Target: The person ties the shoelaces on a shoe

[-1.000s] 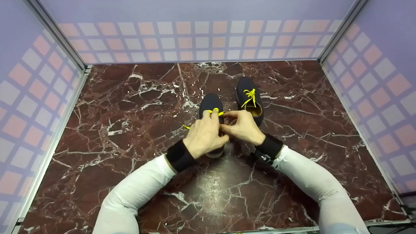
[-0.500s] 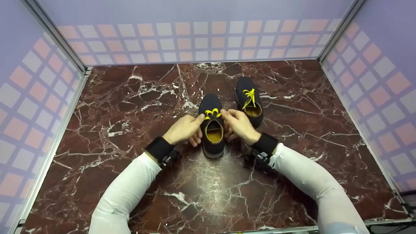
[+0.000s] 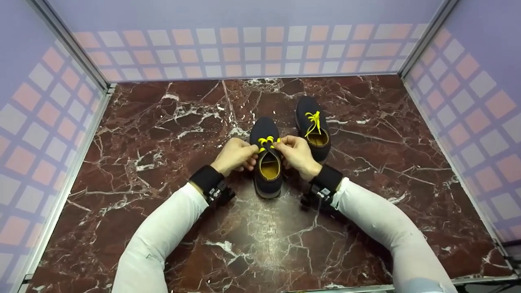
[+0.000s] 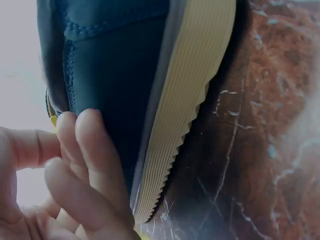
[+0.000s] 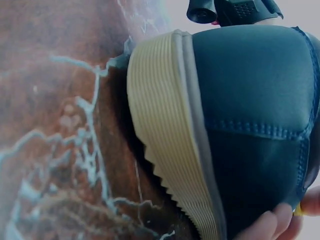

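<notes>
A dark shoe [image 3: 263, 127] with a yellow insole stands on the tabletop, its toe pointing away from me. Yellow shoelace [image 3: 265, 140] loops lie across its front, above the opening. On the shoe's left side, my left hand [image 3: 236, 155] pinches the lace between thumb and finger, with the other fingers curled beside the upper. At the right, my right hand [image 3: 298, 156] pinches the other side of the lace; a yellow bit [image 5: 298, 210] shows at its fingertips in the right wrist view. The left wrist view shows the shoe's ribbed pale sole [image 4: 175, 95] beside my fingers.
A matching shoe [image 3: 306, 106] with a tied yellow bow [image 3: 314, 119] stands to the right and farther back, close to my right hand. The marbled red-brown tabletop [image 3: 163, 154] is bounded by tiled-pattern walls [image 3: 252, 51] behind and at both sides.
My left hand has moved off the top of the shoe to its left side, uncovering the opening and lace loops. My right hand stays on the right, shifted slightly. Both shoes stay put.
</notes>
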The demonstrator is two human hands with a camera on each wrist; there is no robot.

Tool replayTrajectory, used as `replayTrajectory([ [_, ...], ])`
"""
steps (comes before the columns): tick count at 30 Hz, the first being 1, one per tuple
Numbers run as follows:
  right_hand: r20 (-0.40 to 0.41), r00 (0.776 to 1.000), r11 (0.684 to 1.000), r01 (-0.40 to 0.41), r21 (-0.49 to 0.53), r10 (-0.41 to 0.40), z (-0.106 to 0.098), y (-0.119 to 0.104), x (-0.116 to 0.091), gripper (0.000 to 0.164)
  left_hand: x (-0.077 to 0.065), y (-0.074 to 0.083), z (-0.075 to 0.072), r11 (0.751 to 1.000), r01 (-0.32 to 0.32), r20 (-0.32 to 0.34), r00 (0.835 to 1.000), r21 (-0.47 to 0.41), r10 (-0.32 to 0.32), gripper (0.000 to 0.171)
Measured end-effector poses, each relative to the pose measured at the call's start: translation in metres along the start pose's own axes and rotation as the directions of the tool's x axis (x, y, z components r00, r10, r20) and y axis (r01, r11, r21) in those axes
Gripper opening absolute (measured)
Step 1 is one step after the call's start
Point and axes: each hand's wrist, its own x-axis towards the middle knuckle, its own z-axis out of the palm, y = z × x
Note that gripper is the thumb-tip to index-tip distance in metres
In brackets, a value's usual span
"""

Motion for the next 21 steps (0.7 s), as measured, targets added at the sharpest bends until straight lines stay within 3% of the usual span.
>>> replayTrajectory([
  [2,0.015,1.0,0.999,0.004,0.044,-0.005,-0.002,0.002,0.001,0.012,0.0,0.0,0.0,0.998,-0.056,-0.048,0.997,0.021,0.057,0.027],
  [4,0.03,0.999,0.996,0.008,0.094,-0.01,-0.003,0.003,0.001,0.014,0.0,-0.001,0.001,0.99,-0.131,-0.124,0.983,0.061,0.138,0.026],
  [8,0.055,0.998,0.978,0.024,0.208,-0.037,-0.006,0.001,0.001,0.016,0.002,0.001,0.001,0.947,-0.284,-0.262,0.912,0.152,0.316,0.023],
  [10,0.073,0.997,0.965,0.017,0.263,-0.038,-0.007,-0.001,0.001,0.014,0.002,0.003,0.002,0.932,-0.319,-0.275,0.893,0.169,0.356,0.025],
  [15,0.104,0.995,0.939,-0.04,0.343,0.005,-0.007,-0.005,0.001,0.005,0.003,0.004,0.005,0.943,-0.283,-0.227,0.921,0.172,0.318,0.031],
  [21,0.118,0.993,0.932,-0.052,0.359,0.01,-0.006,-0.007,0.004,0.006,0.005,0.005,0.012,0.956,-0.292,-0.209,0.937,-0.031,0.28,0.022],
])
